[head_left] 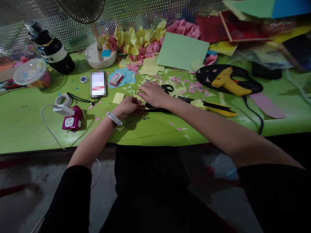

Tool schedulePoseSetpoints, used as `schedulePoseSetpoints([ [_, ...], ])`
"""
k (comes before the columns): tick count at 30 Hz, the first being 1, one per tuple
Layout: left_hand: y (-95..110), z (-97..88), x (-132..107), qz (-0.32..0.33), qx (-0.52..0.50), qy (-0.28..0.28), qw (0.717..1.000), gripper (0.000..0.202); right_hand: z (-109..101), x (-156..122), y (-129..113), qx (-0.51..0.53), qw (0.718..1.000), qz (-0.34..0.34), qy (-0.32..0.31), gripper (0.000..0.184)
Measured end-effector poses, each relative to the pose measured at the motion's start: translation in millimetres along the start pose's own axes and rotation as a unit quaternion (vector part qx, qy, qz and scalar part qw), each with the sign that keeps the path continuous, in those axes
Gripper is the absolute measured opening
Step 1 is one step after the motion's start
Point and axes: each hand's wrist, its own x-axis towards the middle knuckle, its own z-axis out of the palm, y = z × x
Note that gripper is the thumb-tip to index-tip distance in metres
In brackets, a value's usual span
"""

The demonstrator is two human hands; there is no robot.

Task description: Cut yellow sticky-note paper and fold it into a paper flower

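My left hand [130, 107], with a white band on its wrist, rests low over the green table, fingers bent together. Whatever is between them is too small or hidden to make out. Just to the right and slightly higher, my right hand [153, 93] has curled fingers pointing towards the left one; its grip is hidden. A dark, slim object [159, 110] lies under the right hand, its kind unclear. Behind that hand show the black handles of scissors [167, 88]. Yellow and pink paper scraps [178, 84] surround the hands, and a small yellow paper square [119, 98] lies left.
At the back stand folded paper flowers [138, 38], a fan [100, 60] and a green sheet [183, 50]. A yellow glue gun [230, 82] and a yellow-handled cutter [220, 109] lie right. Left are a phone [98, 84], tape roll [63, 100], purple power adapter [73, 119] and black bottle [55, 53].
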Motion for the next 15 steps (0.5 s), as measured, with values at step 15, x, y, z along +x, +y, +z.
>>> schedulePoseSetpoints([
  [15, 43, -9.5, -9, 0.297, 0.284, 0.172, 0.895, 0.007, 2, 3, -3, -0.019, 1.000, 0.005, -0.019, 0.044],
])
